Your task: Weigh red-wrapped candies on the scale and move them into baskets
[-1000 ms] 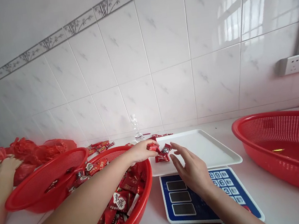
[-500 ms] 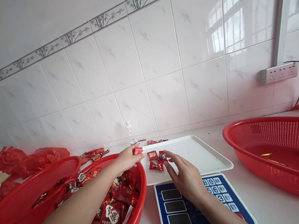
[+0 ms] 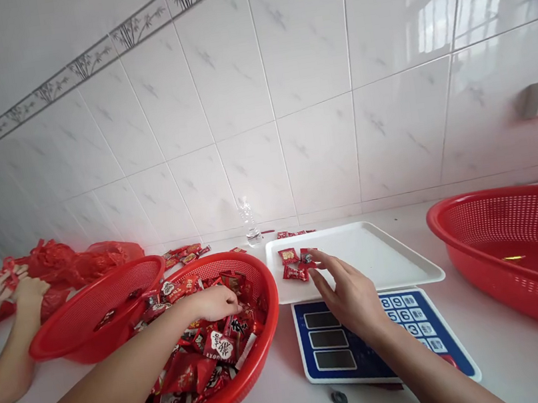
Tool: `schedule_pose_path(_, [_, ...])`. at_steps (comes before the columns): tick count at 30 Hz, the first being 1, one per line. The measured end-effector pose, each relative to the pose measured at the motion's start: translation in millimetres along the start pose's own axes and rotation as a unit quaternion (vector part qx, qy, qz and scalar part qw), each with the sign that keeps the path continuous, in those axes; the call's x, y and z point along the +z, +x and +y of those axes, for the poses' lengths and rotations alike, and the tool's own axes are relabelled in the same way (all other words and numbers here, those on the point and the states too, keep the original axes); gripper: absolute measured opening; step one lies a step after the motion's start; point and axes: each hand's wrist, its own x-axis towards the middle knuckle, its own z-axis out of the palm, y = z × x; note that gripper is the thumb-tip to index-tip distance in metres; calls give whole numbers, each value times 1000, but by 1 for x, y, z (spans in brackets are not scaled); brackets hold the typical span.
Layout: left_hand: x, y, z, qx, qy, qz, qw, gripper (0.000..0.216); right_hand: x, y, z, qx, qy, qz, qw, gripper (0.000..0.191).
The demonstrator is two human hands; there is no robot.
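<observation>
My left hand is down in a red plastic basket heaped with red-wrapped candies. Its fingers are curled together; whatever they hold is hidden among the wrappers. Over the near left part of a white tray, my right hand has thumb and forefinger at a small dark-and-red wrapped candy, one on either side of it. Two other red candies, one square and one twisted, lie beside it on the tray. Under my right wrist is a blue scale panel with keys and three dark displays.
Another red basket stands at right, and a third at left. Behind are a clear bottle, loose candies and red plastic bags. Another person's hands hold a bag. A small dark object lies below the scale.
My left hand has moved from the tray's left edge, where it held a red packet, down into the candy basket. My right hand stays at the same candy. The view has shifted.
</observation>
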Motion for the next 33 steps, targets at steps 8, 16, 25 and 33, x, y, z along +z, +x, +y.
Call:
schedule_pose_path(8, [5, 12, 14, -7, 17, 28, 999, 22, -1, -1, -4, -43, 68, 117, 990, 73])
schedule_pose_path(16, [18, 39, 19, 49, -99, 3, 994, 23, -1, -3, -3, -26, 66, 66, 995, 64])
schedule_pose_path(25, [26, 43, 23, 67, -113, 6, 991, 22, -2, -2, -3, -23, 69, 51, 996, 53])
schedule_pose_path(33, [29, 35, 27, 61, -87, 10, 994, 26, 0, -2, -1, -14, 75, 37, 996, 46])
